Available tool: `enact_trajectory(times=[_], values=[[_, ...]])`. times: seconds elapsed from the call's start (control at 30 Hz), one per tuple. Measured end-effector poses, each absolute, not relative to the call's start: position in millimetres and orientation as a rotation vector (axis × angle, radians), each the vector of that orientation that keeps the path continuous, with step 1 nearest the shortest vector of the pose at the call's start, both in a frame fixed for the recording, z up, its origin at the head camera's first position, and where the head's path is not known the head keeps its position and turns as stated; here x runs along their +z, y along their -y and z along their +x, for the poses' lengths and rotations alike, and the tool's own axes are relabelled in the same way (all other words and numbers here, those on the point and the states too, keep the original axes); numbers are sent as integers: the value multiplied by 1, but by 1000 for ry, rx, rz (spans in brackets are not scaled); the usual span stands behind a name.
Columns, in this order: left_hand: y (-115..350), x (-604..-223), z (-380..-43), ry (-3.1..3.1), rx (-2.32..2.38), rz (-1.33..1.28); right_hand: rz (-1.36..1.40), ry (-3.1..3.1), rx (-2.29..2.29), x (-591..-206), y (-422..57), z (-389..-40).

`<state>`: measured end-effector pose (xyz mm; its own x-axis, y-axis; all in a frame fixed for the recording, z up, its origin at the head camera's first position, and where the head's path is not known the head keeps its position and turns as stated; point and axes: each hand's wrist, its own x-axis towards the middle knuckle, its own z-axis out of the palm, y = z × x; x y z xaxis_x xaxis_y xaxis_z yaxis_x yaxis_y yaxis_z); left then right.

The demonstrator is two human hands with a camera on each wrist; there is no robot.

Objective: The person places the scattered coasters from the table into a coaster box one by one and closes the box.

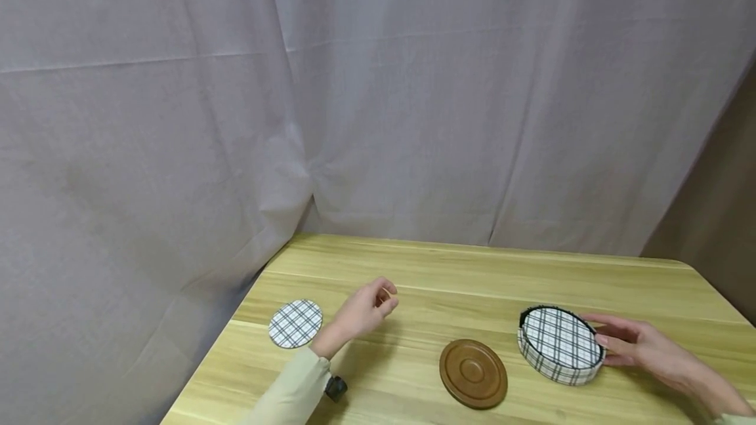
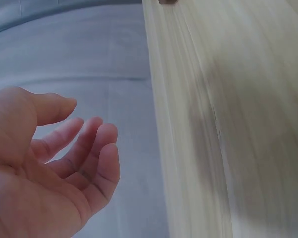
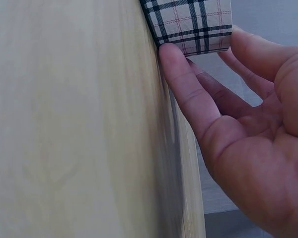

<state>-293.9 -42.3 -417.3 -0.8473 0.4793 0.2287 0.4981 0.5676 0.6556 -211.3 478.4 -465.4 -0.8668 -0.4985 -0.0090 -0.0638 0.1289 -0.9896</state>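
On the right of the table, a round plaid coaster holder (image 1: 546,369) has a plaid coaster (image 1: 561,338) lying on top inside its dark rim. My right hand (image 1: 646,349) holds the holder by its right side, thumb at the rim. In the right wrist view, the fingers (image 3: 181,74) touch the holder's plaid wall (image 3: 193,25). Loosely curled and holding nothing, my left hand (image 1: 369,307) hovers over the table, its palm bare in the left wrist view. Left of it lies a single plaid coaster (image 1: 295,324). A brown round coaster (image 1: 472,374) lies between the hands.
The wooden table (image 1: 413,267) has light yellow grain. A grey curtain (image 1: 413,117) hangs behind it and along its left side. A brown surface (image 1: 709,215) stands at the far right. A black band (image 1: 336,388) is on the left wrist.
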Motion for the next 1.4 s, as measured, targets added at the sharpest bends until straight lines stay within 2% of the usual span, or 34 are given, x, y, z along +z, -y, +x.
enact_trajectory(times=[0.37, 0.6, 0.83, 1.1, 1.4], values=[[96, -420, -306, 2772, -1085, -766, -586, -2046, -1812, -464, -478, -211], [136, -424, -319, 2871, -1138, -554, -533, -2070, -1780, -462, -478, -213], [168, -435, -325, 2895, -992, -452, -539, -2060, -1768, -464, -479, -214], [189, -435, -326, 2997, -844, -299, -584, -2048, -1792, -465, -481, -212], [199, -436, -327, 3112, -710, -248, -550, -2079, -1780, -465, -483, -210]])
